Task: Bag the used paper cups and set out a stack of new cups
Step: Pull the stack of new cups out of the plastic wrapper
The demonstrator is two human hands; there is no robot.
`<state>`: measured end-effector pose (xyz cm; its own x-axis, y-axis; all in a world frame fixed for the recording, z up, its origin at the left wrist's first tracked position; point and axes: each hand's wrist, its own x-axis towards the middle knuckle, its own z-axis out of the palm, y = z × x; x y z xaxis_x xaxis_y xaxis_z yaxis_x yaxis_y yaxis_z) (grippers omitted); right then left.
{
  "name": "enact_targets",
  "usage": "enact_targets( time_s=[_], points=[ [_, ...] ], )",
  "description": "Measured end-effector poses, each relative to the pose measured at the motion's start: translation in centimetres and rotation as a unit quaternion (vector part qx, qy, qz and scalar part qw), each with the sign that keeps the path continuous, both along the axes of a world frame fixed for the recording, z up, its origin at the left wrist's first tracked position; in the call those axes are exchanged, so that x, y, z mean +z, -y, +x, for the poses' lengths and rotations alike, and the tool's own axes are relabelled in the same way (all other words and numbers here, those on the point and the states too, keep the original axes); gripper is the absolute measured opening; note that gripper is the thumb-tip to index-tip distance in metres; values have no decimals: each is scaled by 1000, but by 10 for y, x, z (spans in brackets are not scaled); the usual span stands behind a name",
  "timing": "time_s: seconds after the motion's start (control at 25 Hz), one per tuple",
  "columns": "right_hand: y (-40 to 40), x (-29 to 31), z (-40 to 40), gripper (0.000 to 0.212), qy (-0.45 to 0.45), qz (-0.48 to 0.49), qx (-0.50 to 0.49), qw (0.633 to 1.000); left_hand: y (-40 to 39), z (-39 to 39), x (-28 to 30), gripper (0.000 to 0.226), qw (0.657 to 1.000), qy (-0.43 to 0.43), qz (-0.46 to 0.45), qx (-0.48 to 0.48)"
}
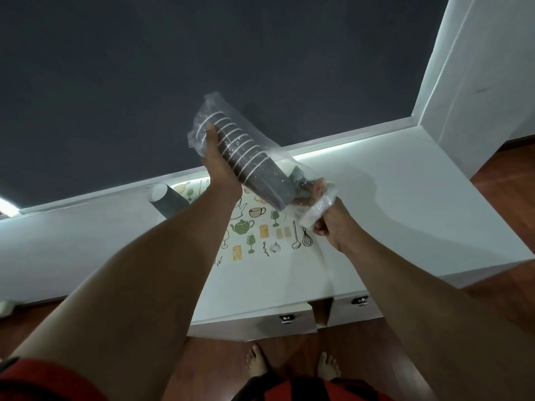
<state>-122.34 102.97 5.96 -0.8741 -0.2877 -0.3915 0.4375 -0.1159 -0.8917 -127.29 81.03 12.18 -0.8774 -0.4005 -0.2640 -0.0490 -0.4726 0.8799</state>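
Observation:
A stack of dark paper cups with white rims lies tilted inside a clear plastic bag, held up in the air above the white counter. My left hand grips the upper, wide end of the stack through the plastic. My right hand clutches the bunched lower end of the bag. A single dark paper cup lies on its side on the counter, at the far left near the wall.
A printed mat with kitchen drawings covers the counter's middle. Drawers with metal handles sit below the front edge. A dark wall rises behind, a white wall stands at the right. Bare feet stand on the wooden floor.

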Motion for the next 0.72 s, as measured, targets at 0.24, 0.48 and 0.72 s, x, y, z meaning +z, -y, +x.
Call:
enact_targets(
  time_s=[0.24, 0.48, 0.72],
  points=[
    [21, 12, -12, 18, -13, 7, 49, 999, -5, -10, 18, 92, 998, 22, 50, 39],
    [26, 8, -11, 26, -21, 11, 34, 999, 6, -10, 20, 88, 999, 29, 16, 41],
    [15, -8, 9, 15, 61, -106, -42, 992, 40, -11, 37, 81, 994, 47, -95, 20]
  ],
)
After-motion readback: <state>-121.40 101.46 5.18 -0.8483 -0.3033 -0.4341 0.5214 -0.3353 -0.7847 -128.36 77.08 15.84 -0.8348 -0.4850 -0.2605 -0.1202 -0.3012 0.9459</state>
